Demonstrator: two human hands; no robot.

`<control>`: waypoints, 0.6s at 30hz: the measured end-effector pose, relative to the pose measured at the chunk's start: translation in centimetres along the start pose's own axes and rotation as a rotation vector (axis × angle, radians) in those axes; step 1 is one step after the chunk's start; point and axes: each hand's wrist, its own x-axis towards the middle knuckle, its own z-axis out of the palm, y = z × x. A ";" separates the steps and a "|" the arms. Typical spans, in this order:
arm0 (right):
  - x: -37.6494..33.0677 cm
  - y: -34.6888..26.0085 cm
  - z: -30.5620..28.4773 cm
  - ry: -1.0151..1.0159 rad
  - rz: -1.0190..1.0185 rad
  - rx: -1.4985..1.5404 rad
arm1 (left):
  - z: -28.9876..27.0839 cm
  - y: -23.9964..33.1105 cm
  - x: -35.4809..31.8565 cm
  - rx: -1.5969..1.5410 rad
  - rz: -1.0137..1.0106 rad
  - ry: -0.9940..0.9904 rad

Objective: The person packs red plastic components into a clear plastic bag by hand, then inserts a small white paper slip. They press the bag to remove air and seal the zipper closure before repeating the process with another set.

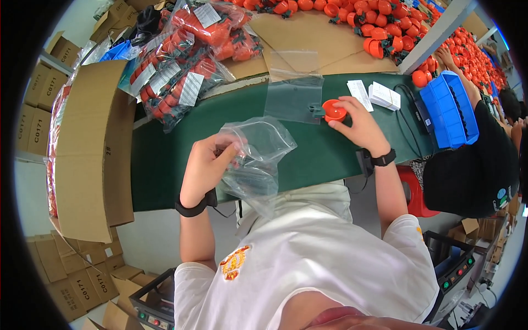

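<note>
My left hand (204, 166) is closed on an open-mouthed clear plastic bag (263, 144), its fingers pinching the bag's left side. The bag hangs crumpled over the green tabletop's front edge. My right hand (360, 127) grips a small orange cup-shaped part (334, 111) between thumb and fingers. A dark green clip (316, 110) sticks out from the cup's left side. Beneath the clip, another clear bag (287, 99) lies flat on the table. White paper slips (384, 96) lie beyond my right hand.
Filled bags of orange parts (181, 66) are heaped at the far left, beside a large cardboard box (91, 148). Many loose orange cups (379, 25) cover the far side. A blue bin (448, 113) stands at the right, next to a co-worker in black (473, 170).
</note>
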 end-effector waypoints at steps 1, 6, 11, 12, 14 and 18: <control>0.0 -0.3 0.6 -0.005 -0.026 -0.032 | 0.1 0.0 0.0 -0.001 0.008 0.000; 1.6 -1.3 1.1 -0.057 -0.191 0.062 | 0.4 0.4 0.1 0.020 0.021 -0.018; 2.3 -1.4 0.5 0.194 -0.323 -0.345 | -0.2 0.1 -0.3 0.022 0.000 0.012; 2.0 -1.6 0.8 0.191 -0.325 -0.345 | -0.3 -0.2 -0.4 0.018 0.000 0.015; 0.5 -2.5 1.6 0.299 -0.095 0.067 | -0.4 -0.5 -0.4 0.013 -0.002 0.018; -1.5 -5.7 4.3 0.254 0.303 -0.059 | -0.3 -0.5 -0.4 0.044 -0.011 0.033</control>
